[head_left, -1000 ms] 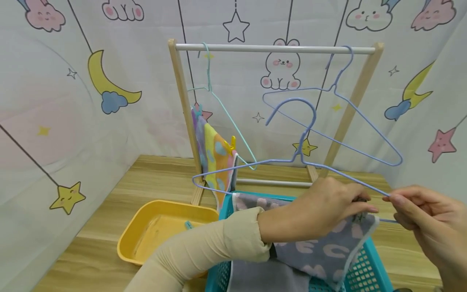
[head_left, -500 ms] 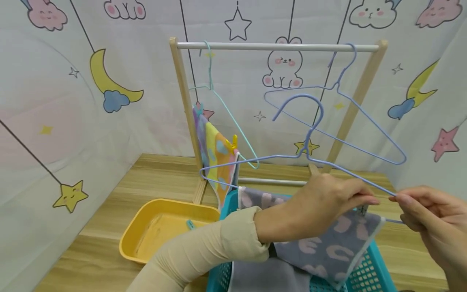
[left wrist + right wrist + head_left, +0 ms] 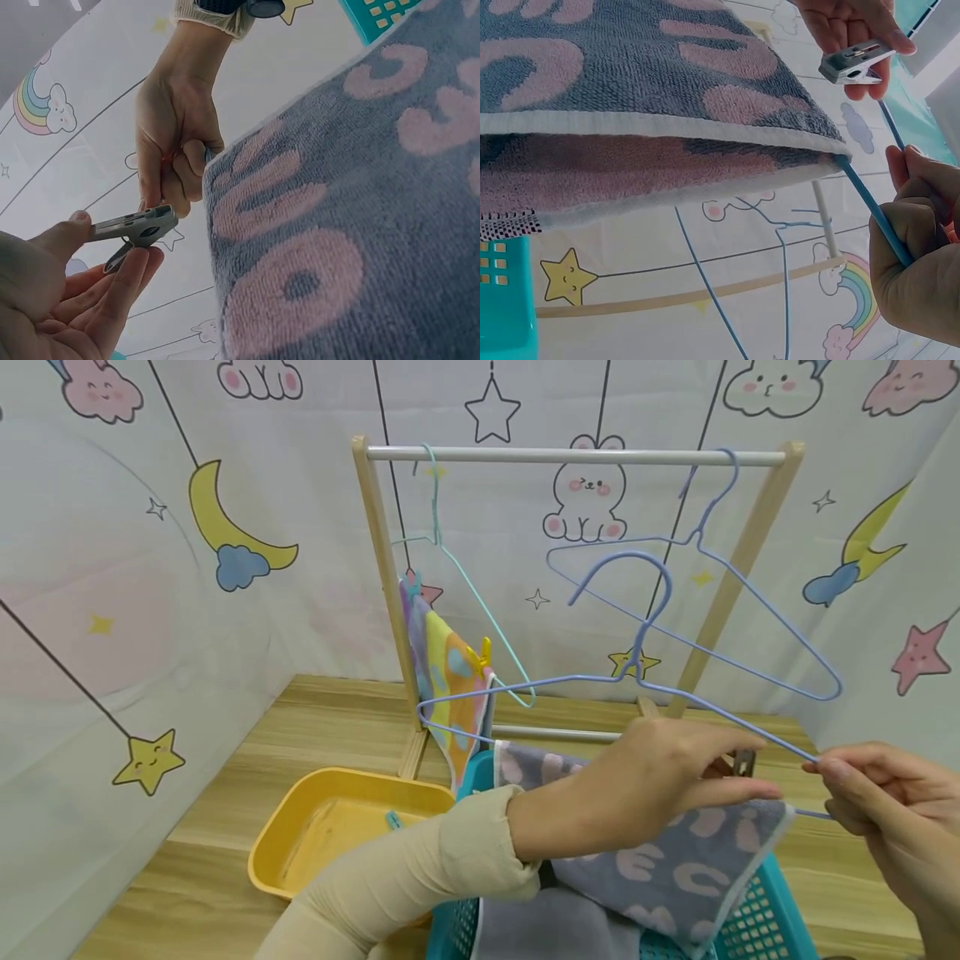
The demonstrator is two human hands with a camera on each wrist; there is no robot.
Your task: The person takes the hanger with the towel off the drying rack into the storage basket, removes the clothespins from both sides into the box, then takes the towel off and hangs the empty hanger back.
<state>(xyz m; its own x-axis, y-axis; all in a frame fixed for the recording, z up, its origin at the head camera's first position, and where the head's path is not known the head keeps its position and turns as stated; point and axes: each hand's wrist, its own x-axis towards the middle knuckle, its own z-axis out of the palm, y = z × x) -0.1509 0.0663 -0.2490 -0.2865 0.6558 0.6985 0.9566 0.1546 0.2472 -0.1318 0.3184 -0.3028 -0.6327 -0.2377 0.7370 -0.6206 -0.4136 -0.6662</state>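
My left hand (image 3: pixel 637 785) pinches a grey clothespin (image 3: pixel 135 229) between thumb and fingers. In the right wrist view the clothespin (image 3: pixel 855 61) is apart from the towel. My right hand (image 3: pixel 892 802) grips the right end of a blue-violet hanger (image 3: pixel 555 681), its hook pointing up. A grey towel with pink letters (image 3: pixel 693 864) is draped over the hanger's lower bar, near my right hand. In the left wrist view the towel (image 3: pixel 300 247) fills the right side, and my right hand (image 3: pixel 180 120) shows behind the clothespin.
Behind stands a wooden rack (image 3: pixel 577 456), bearing another blue-violet hanger (image 3: pixel 772 614) and a mint hanger (image 3: pixel 480 610) with a colourful towel (image 3: pixel 453 668) and a yellow clothespin (image 3: pixel 483 656). Below are a teal basket (image 3: pixel 780 902) with grey cloth (image 3: pixel 555 927) and a yellow tray (image 3: pixel 300 793).
The clothespin in my left hand has risen off the towel's top edge, and the fingers have spread somewhat. The held hanger and towel have shifted slightly right in the view.
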